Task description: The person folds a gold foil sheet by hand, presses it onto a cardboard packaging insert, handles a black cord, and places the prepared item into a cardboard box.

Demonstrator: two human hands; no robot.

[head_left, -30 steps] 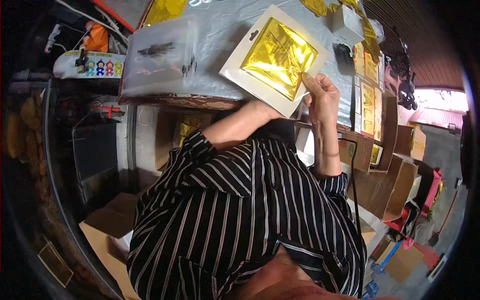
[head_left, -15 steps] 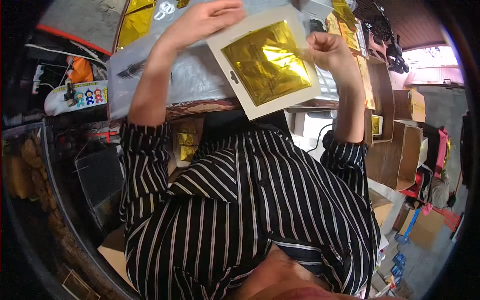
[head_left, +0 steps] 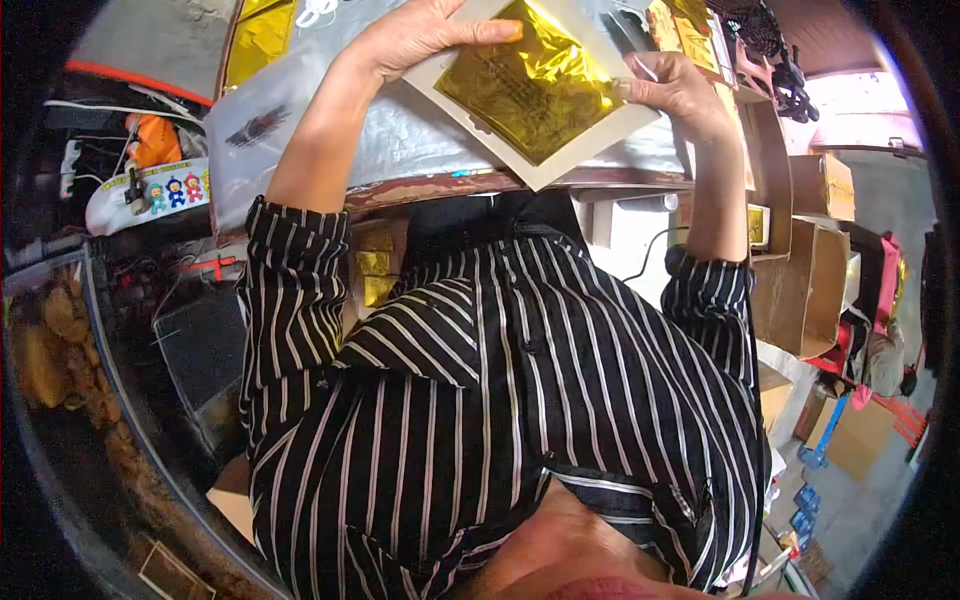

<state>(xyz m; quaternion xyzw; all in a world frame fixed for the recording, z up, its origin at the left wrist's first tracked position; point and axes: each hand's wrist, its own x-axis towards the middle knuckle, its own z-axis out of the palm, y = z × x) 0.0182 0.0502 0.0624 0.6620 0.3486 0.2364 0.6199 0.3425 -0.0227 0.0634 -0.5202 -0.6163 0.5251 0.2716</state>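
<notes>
A pale card with a square gold foil front (head_left: 535, 95) is tilted cornerwise above the table edge. My left hand (head_left: 425, 35) grips its upper left side, thumb lying on the foil and fingers mostly behind or cut off at the top of the view. At the opposite side, my right hand (head_left: 690, 100) pinches the card's right corner with the thumb in front. The lower corner points towards my body. A small shiny strip shows beside the right fingers; I cannot make out what it is.
Beneath the card lies a table (head_left: 385, 145) with clear plastic sheeting. More gold foil (head_left: 262, 50) and a white loop (head_left: 318, 10) are at the upper left. Cardboard boxes (head_left: 785, 280) stand to the right. A printed white board (head_left: 150, 195) is at the left.
My left hand has come down onto the card and now grips it, thumb on the foil. The card has turned and moved slightly up and right; my right hand still holds its right side.
</notes>
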